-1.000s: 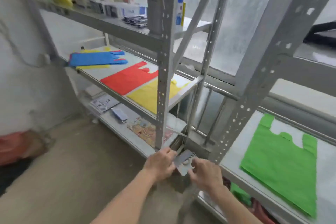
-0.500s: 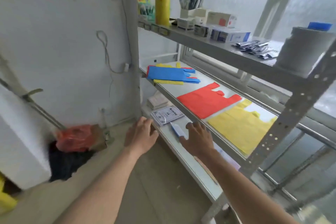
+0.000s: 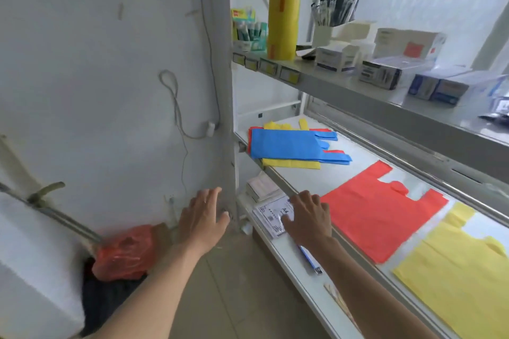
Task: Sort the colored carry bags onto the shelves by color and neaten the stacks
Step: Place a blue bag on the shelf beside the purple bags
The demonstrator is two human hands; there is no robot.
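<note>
hands both loose and spread, holding nothing: left hand [image 3: 203,219] hovers by the grey shelf post [image 3: 230,91], right hand [image 3: 308,217] sits over a white printed packet [image 3: 268,215] on the lower shelf [image 3: 297,264]. middle shelf [image 3: 355,157] has a mixed pile with a folded blue carry bag [image 3: 286,146] on top, then a flat red carry bag [image 3: 377,209] and a flat yellow carry bag [image 3: 465,278] side by side.
</note>
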